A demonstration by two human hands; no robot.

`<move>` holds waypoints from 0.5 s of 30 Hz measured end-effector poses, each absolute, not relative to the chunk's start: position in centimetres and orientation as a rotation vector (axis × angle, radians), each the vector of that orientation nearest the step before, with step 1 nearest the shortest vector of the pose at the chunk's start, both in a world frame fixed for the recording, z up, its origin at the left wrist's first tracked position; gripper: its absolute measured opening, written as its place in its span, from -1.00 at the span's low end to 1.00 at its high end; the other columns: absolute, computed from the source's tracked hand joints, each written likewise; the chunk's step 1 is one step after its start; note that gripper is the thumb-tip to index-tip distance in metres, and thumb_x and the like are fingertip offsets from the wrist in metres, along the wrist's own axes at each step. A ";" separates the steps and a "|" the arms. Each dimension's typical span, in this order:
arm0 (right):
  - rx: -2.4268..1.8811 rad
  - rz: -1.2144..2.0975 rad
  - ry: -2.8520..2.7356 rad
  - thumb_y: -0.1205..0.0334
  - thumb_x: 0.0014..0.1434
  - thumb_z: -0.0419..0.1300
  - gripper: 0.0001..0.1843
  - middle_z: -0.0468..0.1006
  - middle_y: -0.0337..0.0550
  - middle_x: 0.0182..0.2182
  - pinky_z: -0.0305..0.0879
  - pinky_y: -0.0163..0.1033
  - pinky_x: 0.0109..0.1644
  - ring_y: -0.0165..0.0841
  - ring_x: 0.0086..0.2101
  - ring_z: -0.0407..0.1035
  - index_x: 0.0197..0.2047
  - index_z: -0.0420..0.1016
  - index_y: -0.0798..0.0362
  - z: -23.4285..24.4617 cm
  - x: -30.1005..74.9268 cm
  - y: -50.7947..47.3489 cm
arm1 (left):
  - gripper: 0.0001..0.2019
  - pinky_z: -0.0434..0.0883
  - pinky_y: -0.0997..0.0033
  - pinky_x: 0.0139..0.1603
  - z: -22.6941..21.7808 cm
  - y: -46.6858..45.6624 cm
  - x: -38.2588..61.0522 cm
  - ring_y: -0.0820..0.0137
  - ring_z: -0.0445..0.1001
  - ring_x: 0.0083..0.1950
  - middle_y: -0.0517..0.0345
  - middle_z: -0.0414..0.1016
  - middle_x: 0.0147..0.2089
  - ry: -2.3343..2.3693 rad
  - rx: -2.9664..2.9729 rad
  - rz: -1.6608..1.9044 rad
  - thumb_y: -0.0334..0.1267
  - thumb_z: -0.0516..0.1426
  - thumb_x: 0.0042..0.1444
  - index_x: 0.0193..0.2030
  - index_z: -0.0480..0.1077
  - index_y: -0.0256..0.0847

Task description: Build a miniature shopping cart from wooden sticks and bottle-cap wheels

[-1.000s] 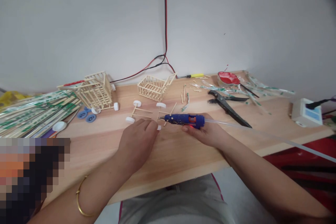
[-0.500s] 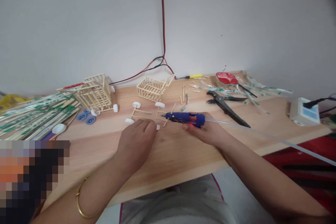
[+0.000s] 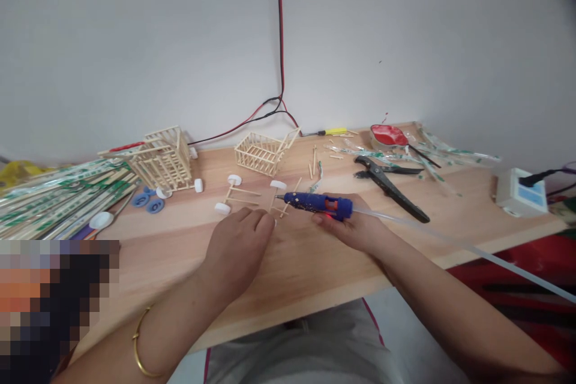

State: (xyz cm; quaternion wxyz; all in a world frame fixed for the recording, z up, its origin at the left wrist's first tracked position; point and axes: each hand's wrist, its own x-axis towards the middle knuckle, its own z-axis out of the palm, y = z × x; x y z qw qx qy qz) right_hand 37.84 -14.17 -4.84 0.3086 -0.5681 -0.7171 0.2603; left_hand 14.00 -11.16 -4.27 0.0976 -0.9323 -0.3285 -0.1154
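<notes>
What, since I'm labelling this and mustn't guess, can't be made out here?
All in the head view:
Left hand: its fingertips, and whether they grip the small wheeled frame, hidden behind its knuckles.
Blue glue gun: trigger and most of the handle, covered by the right hand.
Clear rod: far end, cut off by the right edge.
Wrapped sticks: wrapper print, too small and blurred.
Lower-left corner: contents masked by pixelation.

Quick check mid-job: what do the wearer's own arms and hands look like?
The left hand and right hand are ungloved. Both forearms show no sleeve. A thin gold-coloured bangle circles the left one; no bracelet shows on the right.
</notes>
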 end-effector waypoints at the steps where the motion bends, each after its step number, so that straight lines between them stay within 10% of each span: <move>1: -1.505 0.685 -1.894 -0.06 0.19 0.15 -0.65 0.44 -0.20 -0.52 0.14 -0.33 -0.44 -0.39 -0.49 0.29 -0.36 0.46 0.09 -4.9 37.9 -14.2 | -0.86 0.41 0.29 -0.28 -4.2 -11.2 14.0 0.23 0.46 -0.27 0.05 0.46 -0.39 -0.971 -2.760 -0.342 -0.52 0.06 0.14 -0.36 0.35 -0.23; 15: -1.535 0.703 -1.875 -0.07 0.18 0.16 -0.65 0.41 -0.24 -0.54 0.11 -0.32 -0.46 -0.39 -0.51 0.28 -0.41 0.39 0.05 -4.9 37.7 -14.3 | -0.86 0.42 0.24 -0.36 -4.3 -11.2 13.9 0.19 0.46 -0.30 0.06 0.49 -0.34 -0.941 -2.732 -0.365 -0.55 0.09 0.05 -0.36 0.35 -0.24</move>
